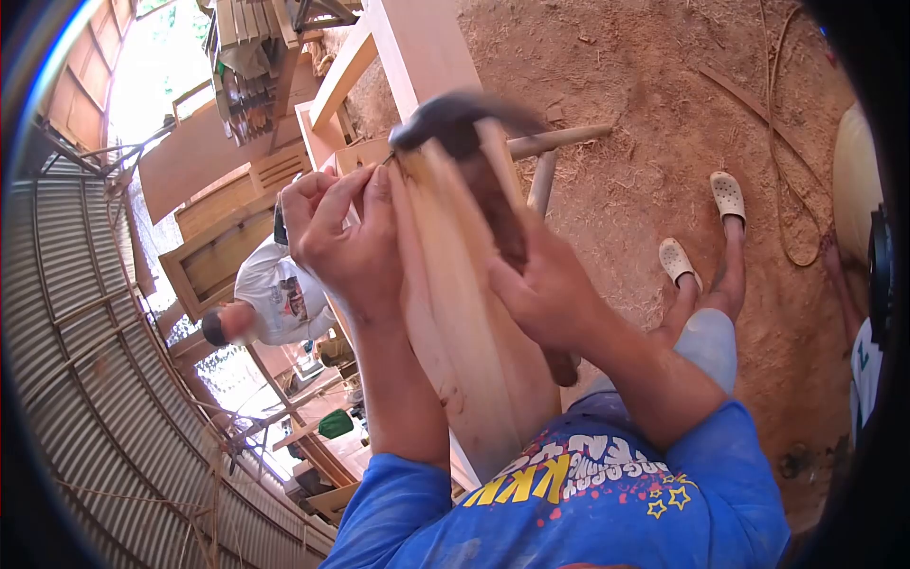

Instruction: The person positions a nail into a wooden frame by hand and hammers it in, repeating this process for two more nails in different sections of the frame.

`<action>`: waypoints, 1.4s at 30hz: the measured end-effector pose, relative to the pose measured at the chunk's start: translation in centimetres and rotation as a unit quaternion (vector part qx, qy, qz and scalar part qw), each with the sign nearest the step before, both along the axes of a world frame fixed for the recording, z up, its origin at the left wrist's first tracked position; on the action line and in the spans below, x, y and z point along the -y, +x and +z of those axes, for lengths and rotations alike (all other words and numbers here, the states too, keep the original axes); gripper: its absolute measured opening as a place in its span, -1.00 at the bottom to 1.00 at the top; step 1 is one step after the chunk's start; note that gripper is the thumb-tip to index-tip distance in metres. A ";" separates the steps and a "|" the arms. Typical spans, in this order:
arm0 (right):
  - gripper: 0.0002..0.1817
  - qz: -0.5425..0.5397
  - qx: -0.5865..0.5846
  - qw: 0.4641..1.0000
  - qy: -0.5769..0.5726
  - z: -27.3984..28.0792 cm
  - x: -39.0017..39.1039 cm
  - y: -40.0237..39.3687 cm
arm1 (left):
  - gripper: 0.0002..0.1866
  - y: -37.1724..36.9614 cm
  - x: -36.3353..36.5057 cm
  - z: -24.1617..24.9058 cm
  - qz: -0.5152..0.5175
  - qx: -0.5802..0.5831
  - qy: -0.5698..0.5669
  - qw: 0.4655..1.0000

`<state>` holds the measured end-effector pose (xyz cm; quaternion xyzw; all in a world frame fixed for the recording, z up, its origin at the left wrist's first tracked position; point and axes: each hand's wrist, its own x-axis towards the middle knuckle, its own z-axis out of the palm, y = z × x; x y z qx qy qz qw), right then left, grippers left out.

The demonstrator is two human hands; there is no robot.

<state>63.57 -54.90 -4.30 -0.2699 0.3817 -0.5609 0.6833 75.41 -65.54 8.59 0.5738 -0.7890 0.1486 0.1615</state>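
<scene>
A hammer (464, 116), blurred by motion, has its head above the far end of a pale wooden board (464, 313). My right hand (550, 289) is wrapped round its handle, with the handle's end showing below the palm. At the board's left edge, my left hand (346, 223) pinches a thin nail (388, 159) between its fingertips. The hammer's striking face lies very close to the nail; whether they touch cannot be made out.
Pale wooden frame pieces (422, 52) stand beyond the board. A person in a white shirt (284, 294) is at the left, near wooden panels (223, 251). A hose (779, 142) lies on the dirt floor at the right. Part of another person shows at the right edge.
</scene>
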 end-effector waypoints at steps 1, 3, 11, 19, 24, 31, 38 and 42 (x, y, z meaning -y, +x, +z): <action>-0.65 -0.013 -0.020 0.999 -0.033 -0.1 0.4 0.5 | -0.83 0.1 0.0 0.0 0.001 -0.001 0.002 1.000; -0.68 -0.047 0.049 0.998 0.016 0.9 0.3 -1.8 | -0.83 0.1 0.1 -0.2 -0.001 -0.006 -0.002 1.000; -0.77 -0.301 0.145 0.939 -0.079 1.0 -0.6 -2.5 | -0.84 -0.3 -0.3 0.2 0.008 0.005 0.002 1.000; -0.63 -0.007 -0.015 0.999 0.032 -0.1 -0.6 -2.4 | -0.85 -0.3 -0.4 0.2 0.047 -0.019 0.019 0.999; -0.74 0.001 -0.021 0.994 0.112 -2.7 -1.6 -3.5 | -0.83 0.2 -0.2 0.4 0.024 -0.060 0.005 0.998; -0.73 0.019 0.021 0.985 0.169 -3.9 -3.7 -3.3 | -0.83 -1.5 0.2 0.6 0.054 0.056 0.081 0.994; -0.70 0.005 -0.001 0.994 0.107 -3.1 -2.7 -2.3 | -0.80 -2.0 0.2 -0.2 0.061 0.100 0.065 0.991; -0.68 0.010 0.036 0.995 0.090 -1.4 -2.0 -2.1 | -0.80 -1.7 0.5 -0.4 0.061 0.086 0.063 0.992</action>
